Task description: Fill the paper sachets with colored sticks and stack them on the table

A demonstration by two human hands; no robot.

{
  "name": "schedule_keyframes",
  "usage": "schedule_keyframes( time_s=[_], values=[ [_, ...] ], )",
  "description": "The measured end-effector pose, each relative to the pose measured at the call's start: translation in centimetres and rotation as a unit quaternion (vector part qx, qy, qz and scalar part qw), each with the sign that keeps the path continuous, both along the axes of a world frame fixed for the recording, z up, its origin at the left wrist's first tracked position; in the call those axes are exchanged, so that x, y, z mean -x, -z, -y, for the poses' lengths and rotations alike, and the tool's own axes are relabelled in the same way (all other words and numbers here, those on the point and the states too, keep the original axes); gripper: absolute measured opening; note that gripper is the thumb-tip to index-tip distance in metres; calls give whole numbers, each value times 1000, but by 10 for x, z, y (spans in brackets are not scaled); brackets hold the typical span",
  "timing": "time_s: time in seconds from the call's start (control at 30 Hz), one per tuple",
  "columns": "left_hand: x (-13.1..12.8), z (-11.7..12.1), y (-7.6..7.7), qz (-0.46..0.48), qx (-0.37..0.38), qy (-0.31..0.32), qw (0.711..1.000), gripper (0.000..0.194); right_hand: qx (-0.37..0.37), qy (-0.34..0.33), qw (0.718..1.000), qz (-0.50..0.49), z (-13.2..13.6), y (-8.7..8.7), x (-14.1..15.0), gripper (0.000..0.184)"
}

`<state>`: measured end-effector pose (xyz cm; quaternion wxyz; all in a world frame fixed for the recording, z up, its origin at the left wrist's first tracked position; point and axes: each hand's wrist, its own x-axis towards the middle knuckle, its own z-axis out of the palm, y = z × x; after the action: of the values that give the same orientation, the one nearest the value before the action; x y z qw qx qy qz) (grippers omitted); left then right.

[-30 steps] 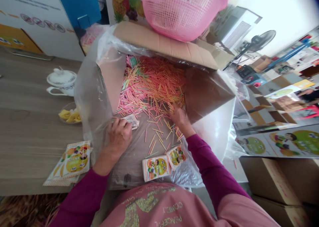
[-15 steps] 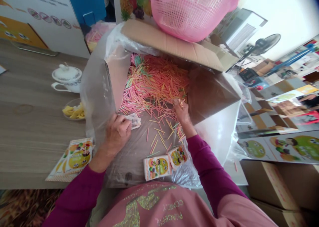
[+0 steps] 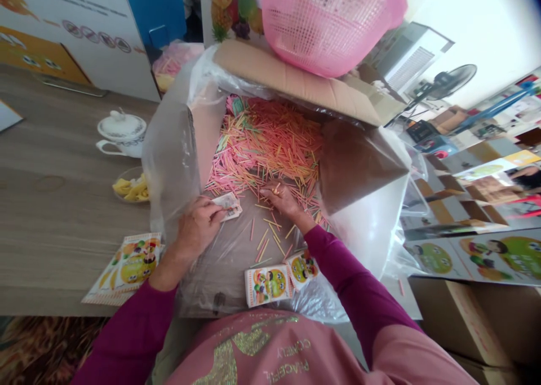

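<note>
Here, pinched in the left hand (image 3: 199,222), the small packet (image 3: 233,200) extends rightward toward the nearby right hand (image 3: 282,199), curled around some sticks (image 3: 277,188).

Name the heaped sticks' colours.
The sticks are mostly pink and orange, some yellow and green; best seen in the head view.

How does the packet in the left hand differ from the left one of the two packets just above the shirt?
The held packet shows a mostly white face with faint print; the front packet shows bright fruit and cartoon pictures. The left hand grips and partly covers the held packet, while the front packet lies untouched, picture side up. Both have loose coloured sticks close by.
</note>
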<state>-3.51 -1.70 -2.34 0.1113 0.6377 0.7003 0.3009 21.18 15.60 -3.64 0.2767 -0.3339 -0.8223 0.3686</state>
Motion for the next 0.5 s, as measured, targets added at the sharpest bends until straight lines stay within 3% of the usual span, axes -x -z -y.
schedule_keyframes(
  time_s=[0.17, 0.27, 0.4, 0.5],
  values=[
    [-2, 1, 0, -45, -19, -28, 998, 14, -10, -5, 998, -64, 14, -3, 1, 55],
    [-3, 3, 3, -69, 9, -19, 997, 11, 67, 13, 990, -124, 26, -7, 13, 53],
    [2, 3, 6, -53, 15, -1, 998, 15, 189, 89, 945, -252, 29, -16, 29, 54],
    [5, 3, 6, -21, -2, 5, 1000, 15, 249, 78, 907, -329, 29, -28, 33, 56]
  ],
)
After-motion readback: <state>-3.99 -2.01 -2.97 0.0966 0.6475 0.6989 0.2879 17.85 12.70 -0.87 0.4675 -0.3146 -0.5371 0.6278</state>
